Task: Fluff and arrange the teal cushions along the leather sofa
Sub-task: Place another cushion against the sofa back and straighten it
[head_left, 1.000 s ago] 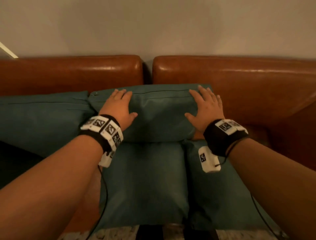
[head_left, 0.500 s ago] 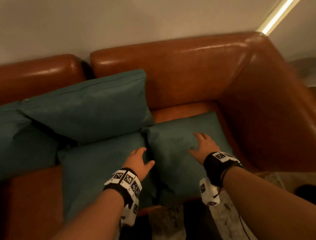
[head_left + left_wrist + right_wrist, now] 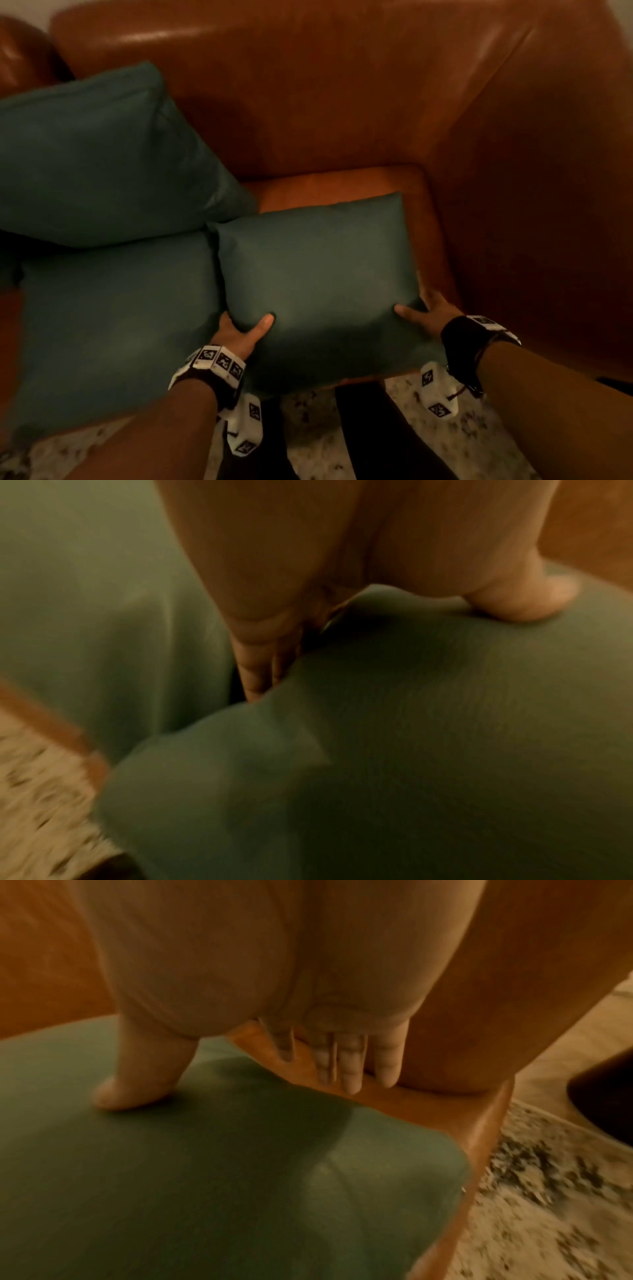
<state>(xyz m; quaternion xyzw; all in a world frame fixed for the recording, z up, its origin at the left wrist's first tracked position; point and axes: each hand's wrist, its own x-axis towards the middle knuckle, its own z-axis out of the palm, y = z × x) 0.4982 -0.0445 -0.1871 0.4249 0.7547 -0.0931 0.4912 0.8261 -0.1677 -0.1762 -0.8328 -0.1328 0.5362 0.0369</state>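
Observation:
A teal cushion point(image 3: 318, 274) lies flat on the right end of the brown leather sofa point(image 3: 342, 85). My left hand point(image 3: 243, 330) grips its near left corner, thumb point(image 3: 520, 601) on top and fingers point(image 3: 260, 674) tucked into the gap beside the neighbouring cushion point(image 3: 103, 615). My right hand point(image 3: 428, 313) is at the near right edge. Its thumb point(image 3: 137, 1080) presses on top of the cushion point(image 3: 171, 1177), and its fingers point(image 3: 349, 1066) point straight down beside the edge, over the leather seat point(image 3: 428, 1110).
A second teal cushion point(image 3: 113, 325) lies flat to the left, touching the held one. A third point(image 3: 96, 154) leans against the backrest behind it. The armrest point(image 3: 548, 205) rises close on the right. A speckled rug point(image 3: 308, 428) lies in front of the sofa.
Both hands left the leaning cushion and came down to the flat right cushion. They slid from resting on its top to its near left and right edges, and my view moved closer.

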